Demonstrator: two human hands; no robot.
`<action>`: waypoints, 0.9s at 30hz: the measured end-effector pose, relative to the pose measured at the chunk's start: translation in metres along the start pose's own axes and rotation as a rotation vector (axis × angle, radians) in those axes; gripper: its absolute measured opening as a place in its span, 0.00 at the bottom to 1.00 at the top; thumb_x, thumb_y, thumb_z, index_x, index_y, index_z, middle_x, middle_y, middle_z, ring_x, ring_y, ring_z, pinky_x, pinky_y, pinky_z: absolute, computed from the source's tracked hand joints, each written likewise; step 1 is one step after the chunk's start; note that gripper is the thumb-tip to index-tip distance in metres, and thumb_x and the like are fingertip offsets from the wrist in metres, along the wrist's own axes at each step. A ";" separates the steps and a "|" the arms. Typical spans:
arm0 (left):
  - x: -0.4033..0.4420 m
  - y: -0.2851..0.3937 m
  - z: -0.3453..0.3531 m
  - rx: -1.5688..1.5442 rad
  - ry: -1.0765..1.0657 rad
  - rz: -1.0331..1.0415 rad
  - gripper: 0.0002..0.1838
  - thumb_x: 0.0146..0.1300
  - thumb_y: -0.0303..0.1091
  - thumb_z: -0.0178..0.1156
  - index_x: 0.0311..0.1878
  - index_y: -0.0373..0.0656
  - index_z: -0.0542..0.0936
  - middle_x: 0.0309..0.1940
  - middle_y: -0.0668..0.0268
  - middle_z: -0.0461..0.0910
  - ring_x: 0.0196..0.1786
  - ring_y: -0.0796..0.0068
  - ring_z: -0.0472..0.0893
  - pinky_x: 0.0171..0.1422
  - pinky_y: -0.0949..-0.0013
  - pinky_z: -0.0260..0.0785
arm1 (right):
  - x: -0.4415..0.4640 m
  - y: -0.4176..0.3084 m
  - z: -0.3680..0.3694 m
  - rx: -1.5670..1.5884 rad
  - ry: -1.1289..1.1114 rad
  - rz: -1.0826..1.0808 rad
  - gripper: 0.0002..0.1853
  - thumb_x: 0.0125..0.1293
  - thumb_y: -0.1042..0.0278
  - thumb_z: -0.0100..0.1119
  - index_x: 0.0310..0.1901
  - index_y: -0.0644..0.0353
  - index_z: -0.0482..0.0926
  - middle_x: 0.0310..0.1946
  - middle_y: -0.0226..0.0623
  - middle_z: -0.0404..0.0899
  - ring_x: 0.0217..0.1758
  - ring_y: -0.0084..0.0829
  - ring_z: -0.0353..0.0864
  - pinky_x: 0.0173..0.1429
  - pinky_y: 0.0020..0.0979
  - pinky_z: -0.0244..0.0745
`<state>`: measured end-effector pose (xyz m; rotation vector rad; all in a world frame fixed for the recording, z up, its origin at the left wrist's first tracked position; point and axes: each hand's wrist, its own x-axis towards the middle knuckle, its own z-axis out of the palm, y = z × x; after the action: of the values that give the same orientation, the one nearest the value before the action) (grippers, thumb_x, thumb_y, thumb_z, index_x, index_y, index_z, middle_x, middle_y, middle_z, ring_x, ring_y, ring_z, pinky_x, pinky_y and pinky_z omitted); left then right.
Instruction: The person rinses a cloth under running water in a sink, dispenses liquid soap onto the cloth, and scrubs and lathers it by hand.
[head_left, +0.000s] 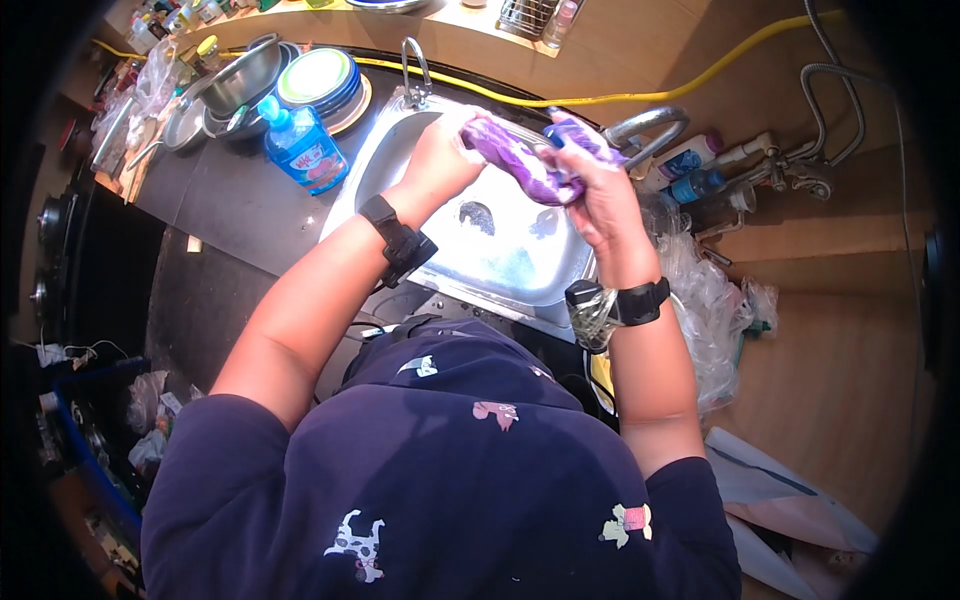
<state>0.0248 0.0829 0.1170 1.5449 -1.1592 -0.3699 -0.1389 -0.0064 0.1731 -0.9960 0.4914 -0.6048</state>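
A purple cloth (515, 165) with white patches, possibly suds, stretches between my two hands above the metal sink (400, 150). My left hand (443, 158) is closed on its left end. At the other end, my right hand (608, 200) grips the bunched cloth, where a bluish-purple part shows by the fingers. Below the cloth, the drain of the sink is visible. A faucet (412, 62) rises at the back left corner of the basin, and a thicker curved tap (655, 122) stands beside my right hand.
Left of the sink stands a blue detergent bottle (303, 150), with stacked plates (325, 85) and a metal pot (240, 82) behind it. A yellow hose (590, 98) runs along the back. Bottles (695, 183) and plastic bags (700, 310) crowd the right side.
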 end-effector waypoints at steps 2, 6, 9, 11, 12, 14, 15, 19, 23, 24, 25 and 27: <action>0.003 0.008 0.000 -0.109 0.052 -0.077 0.12 0.49 0.24 0.57 0.40 0.37 0.76 0.31 0.59 0.80 0.36 0.70 0.80 0.43 0.72 0.70 | -0.002 0.011 -0.001 -0.134 -0.068 -0.009 0.24 0.51 0.83 0.61 0.53 0.65 0.70 0.38 0.32 0.76 0.38 0.23 0.76 0.45 0.22 0.73; 0.003 0.026 -0.001 -0.148 0.055 -0.088 0.13 0.52 0.21 0.56 0.43 0.39 0.74 0.34 0.62 0.81 0.37 0.76 0.80 0.44 0.74 0.71 | -0.007 0.016 0.006 -0.354 -0.182 0.248 0.27 0.46 0.80 0.67 0.52 0.62 0.71 0.35 0.29 0.78 0.36 0.17 0.76 0.41 0.20 0.73; 0.001 0.022 0.008 -0.016 0.004 -0.028 0.20 0.51 0.21 0.58 0.50 0.41 0.71 0.39 0.61 0.78 0.42 0.75 0.78 0.47 0.74 0.69 | -0.011 0.015 0.017 -0.608 -0.255 0.188 0.30 0.45 0.78 0.68 0.53 0.61 0.69 0.38 0.29 0.78 0.38 0.18 0.76 0.42 0.22 0.74; 0.001 0.024 0.010 0.005 -0.006 -0.042 0.23 0.51 0.21 0.59 0.53 0.42 0.70 0.43 0.60 0.76 0.45 0.75 0.77 0.50 0.74 0.68 | -0.007 0.021 0.012 -0.558 -0.287 0.171 0.29 0.46 0.77 0.68 0.52 0.61 0.70 0.39 0.30 0.78 0.40 0.19 0.77 0.43 0.22 0.74; 0.001 0.027 0.010 -0.049 -0.024 -0.056 0.23 0.51 0.21 0.59 0.53 0.42 0.70 0.43 0.60 0.76 0.46 0.75 0.77 0.50 0.74 0.68 | -0.005 0.024 0.009 -0.534 -0.303 0.163 0.28 0.46 0.77 0.67 0.52 0.61 0.71 0.40 0.30 0.78 0.40 0.19 0.77 0.43 0.22 0.74; 0.001 0.037 0.010 -0.157 -0.058 -0.084 0.23 0.50 0.21 0.59 0.53 0.42 0.70 0.44 0.60 0.76 0.46 0.75 0.76 0.52 0.74 0.68 | -0.007 0.027 0.006 -0.480 -0.315 0.252 0.24 0.48 0.77 0.66 0.49 0.62 0.73 0.40 0.31 0.78 0.42 0.21 0.77 0.47 0.24 0.73; 0.001 0.037 0.013 -0.240 -0.078 -0.069 0.23 0.50 0.20 0.59 0.52 0.40 0.71 0.44 0.61 0.75 0.47 0.75 0.76 0.53 0.73 0.67 | -0.009 0.031 0.004 -0.449 -0.323 0.287 0.24 0.48 0.77 0.66 0.50 0.63 0.73 0.42 0.32 0.78 0.43 0.22 0.77 0.49 0.25 0.73; 0.003 0.037 0.012 -0.456 -0.149 -0.087 0.21 0.48 0.18 0.57 0.50 0.37 0.72 0.44 0.64 0.75 0.47 0.75 0.75 0.54 0.73 0.68 | -0.005 0.042 -0.006 -0.316 -0.310 0.305 0.24 0.48 0.79 0.65 0.50 0.64 0.72 0.42 0.34 0.78 0.45 0.26 0.77 0.50 0.28 0.74; 0.003 0.046 0.010 -0.715 -0.251 -0.186 0.22 0.49 0.18 0.55 0.51 0.38 0.71 0.45 0.64 0.74 0.48 0.74 0.76 0.55 0.70 0.69 | -0.002 0.048 -0.013 -0.143 -0.316 0.287 0.24 0.48 0.80 0.65 0.50 0.63 0.72 0.41 0.35 0.78 0.45 0.28 0.78 0.50 0.29 0.75; 0.003 0.047 0.009 -0.803 -0.280 -0.195 0.22 0.50 0.17 0.55 0.51 0.38 0.71 0.46 0.63 0.74 0.48 0.74 0.76 0.55 0.70 0.69 | -0.003 0.048 -0.012 -0.114 -0.316 0.282 0.24 0.48 0.80 0.64 0.50 0.63 0.72 0.41 0.36 0.78 0.45 0.29 0.78 0.50 0.29 0.75; 0.002 0.047 0.007 -0.889 -0.307 -0.204 0.22 0.50 0.17 0.54 0.51 0.38 0.71 0.46 0.63 0.74 0.48 0.73 0.76 0.55 0.69 0.70 | -0.003 0.049 -0.011 -0.084 -0.319 0.277 0.24 0.48 0.80 0.64 0.50 0.64 0.72 0.41 0.36 0.78 0.44 0.29 0.78 0.50 0.30 0.75; 0.002 0.046 0.005 -0.886 -0.319 -0.224 0.22 0.50 0.17 0.55 0.52 0.38 0.70 0.48 0.62 0.73 0.49 0.72 0.76 0.56 0.68 0.69 | -0.005 0.048 -0.007 -0.062 -0.310 0.271 0.22 0.48 0.79 0.64 0.48 0.64 0.73 0.39 0.37 0.78 0.42 0.29 0.79 0.48 0.30 0.76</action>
<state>0.0003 0.0832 0.1563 0.8352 -0.8587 -1.1407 -0.1350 0.0124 0.1282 -1.0385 0.3623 -0.1888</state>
